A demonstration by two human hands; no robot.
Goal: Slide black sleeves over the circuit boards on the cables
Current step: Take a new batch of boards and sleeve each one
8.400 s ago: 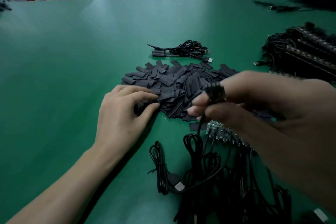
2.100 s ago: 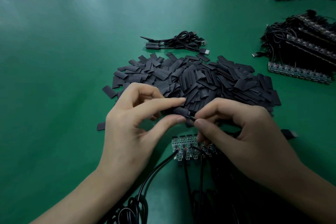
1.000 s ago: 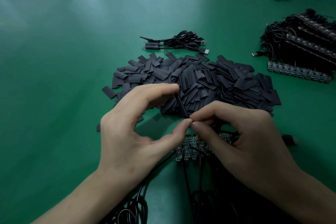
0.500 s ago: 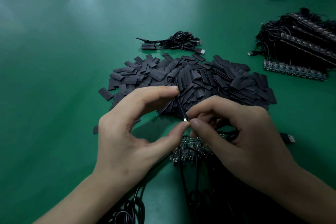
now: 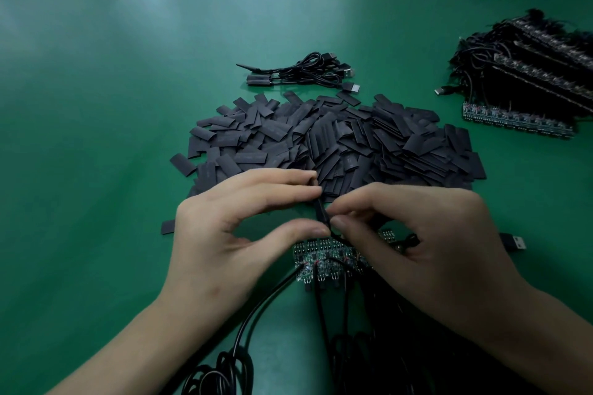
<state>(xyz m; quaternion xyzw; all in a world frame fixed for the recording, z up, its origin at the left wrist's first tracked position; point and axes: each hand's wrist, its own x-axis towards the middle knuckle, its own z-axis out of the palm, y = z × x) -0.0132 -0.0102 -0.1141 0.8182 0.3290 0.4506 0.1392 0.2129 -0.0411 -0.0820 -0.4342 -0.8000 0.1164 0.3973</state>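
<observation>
- Grips?
- Left hand (image 5: 224, 234) pinched the black sleeve (image 5: 319, 207) end to end, steadying it. Right hand (image 5: 417, 250) pinched its lower mouth, probably feeding a board in.
- Where?
- Above the circuit boards (image 5: 321, 258), near the sleeve pile (image 5: 353, 141).

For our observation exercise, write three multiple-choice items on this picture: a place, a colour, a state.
1. Where does the small cable bundle lie? A) beyond the sleeve pile B) left of it C) on it
2. The table's colour? A) white B) grey C) green
3. The left hand is: A) lying flat B) pinching a black sleeve C) holding scissors
1 A, the bundle lies past the pile's far edge; 2 C, its surface is green; 3 B, forefinger and thumb clamp the sleeve.
</observation>
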